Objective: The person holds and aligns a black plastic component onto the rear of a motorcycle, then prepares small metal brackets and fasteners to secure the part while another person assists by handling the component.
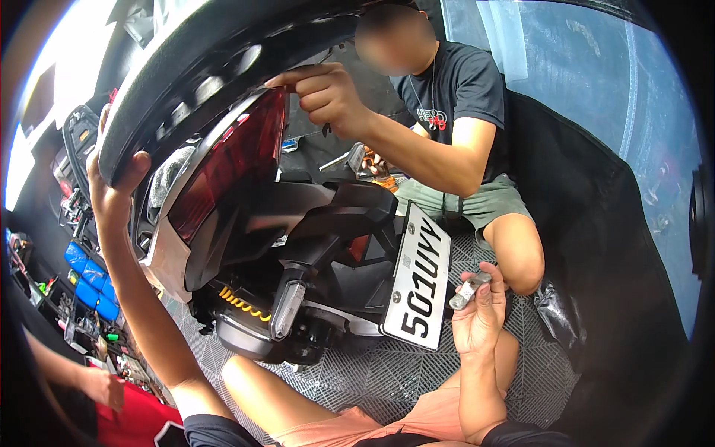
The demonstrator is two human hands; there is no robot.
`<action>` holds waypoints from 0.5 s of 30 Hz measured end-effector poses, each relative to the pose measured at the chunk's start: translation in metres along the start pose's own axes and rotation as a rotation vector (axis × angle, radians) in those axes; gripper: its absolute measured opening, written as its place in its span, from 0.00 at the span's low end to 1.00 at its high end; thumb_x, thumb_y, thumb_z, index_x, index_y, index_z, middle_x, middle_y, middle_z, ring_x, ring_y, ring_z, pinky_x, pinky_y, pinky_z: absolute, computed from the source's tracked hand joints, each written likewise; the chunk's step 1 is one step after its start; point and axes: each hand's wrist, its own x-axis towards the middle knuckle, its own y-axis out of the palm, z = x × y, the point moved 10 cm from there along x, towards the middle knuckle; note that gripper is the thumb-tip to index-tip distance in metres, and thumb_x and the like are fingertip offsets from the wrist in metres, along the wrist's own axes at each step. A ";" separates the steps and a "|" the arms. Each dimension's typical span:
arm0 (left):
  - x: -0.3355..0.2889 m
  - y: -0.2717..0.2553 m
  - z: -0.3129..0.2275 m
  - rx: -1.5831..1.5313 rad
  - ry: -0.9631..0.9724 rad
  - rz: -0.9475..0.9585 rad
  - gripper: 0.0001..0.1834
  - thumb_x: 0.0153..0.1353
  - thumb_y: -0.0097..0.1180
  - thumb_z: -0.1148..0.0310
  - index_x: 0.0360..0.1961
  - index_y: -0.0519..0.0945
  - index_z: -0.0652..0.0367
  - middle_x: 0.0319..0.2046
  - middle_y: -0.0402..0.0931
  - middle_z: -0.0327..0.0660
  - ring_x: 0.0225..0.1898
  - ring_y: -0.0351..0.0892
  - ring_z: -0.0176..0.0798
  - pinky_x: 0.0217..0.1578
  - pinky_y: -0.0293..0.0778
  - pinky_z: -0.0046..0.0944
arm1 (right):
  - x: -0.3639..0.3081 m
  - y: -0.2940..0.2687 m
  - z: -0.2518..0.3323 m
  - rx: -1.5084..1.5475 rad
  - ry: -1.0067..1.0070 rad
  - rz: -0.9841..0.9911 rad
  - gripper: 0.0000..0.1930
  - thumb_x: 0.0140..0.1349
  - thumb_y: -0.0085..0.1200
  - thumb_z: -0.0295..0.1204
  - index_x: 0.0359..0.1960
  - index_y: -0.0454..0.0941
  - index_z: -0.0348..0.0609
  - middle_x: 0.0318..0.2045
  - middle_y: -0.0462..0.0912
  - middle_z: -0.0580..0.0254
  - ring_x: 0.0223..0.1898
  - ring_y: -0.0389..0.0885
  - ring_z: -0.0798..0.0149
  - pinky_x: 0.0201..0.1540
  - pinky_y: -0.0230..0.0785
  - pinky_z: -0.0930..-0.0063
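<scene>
My left hand [118, 190] grips the end of a raised black motorcycle seat [160, 97], thumb on the near side and fingers partly hidden behind it. Below the seat is the scooter's red tail light [231, 160] with pale side trim. My right hand [480, 324] holds up a small silver-grey metal piece [471, 289] between thumb and fingers, just right of the white licence plate [418, 279]. A co-worker's hand [324, 93] reaches in from the right and touches the top of the tail light, under the seat.
Across from me a co-worker [465, 97] sits on the grey grated floor mat [536, 343]. A yellow coil spring [244, 304] shows beneath the tail. Blue bins [93, 276] and assorted parts line the left side, where another person's hand [104, 387] appears. Dark sheeting [588, 186] hangs at right.
</scene>
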 end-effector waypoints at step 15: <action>-0.001 0.013 -0.011 -0.066 -0.020 0.059 0.35 0.53 0.72 0.48 0.48 0.80 0.70 0.49 0.70 0.42 0.55 0.66 0.42 0.61 0.56 0.40 | 0.013 0.013 0.011 -0.043 -0.057 -0.016 0.23 0.63 0.68 0.26 0.57 0.72 0.40 0.45 0.86 0.54 0.48 0.86 0.63 0.49 0.86 0.67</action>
